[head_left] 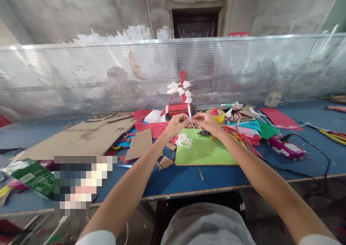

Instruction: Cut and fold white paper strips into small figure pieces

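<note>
Both arms reach forward over a blue worktable (189, 182). My left hand (177, 124) and my right hand (205, 121) pinch a thin white paper strip (190, 118) between them, fingers closed on it, above a light green sheet (208, 151). A small white cut paper piece (183, 140) lies on the green sheet just below my left hand. Behind the hands stands a red holder (178, 109) with white paper flowers (180, 89) on a red stem.
Cardboard sheets (81, 136) lie at the left, coloured paper scraps (251, 129) at the right. A yellow tape roll (217, 115) and a pink glue gun (286, 148) with a black cable sit to the right. A perforated metal screen (81, 75) bounds the table's far side.
</note>
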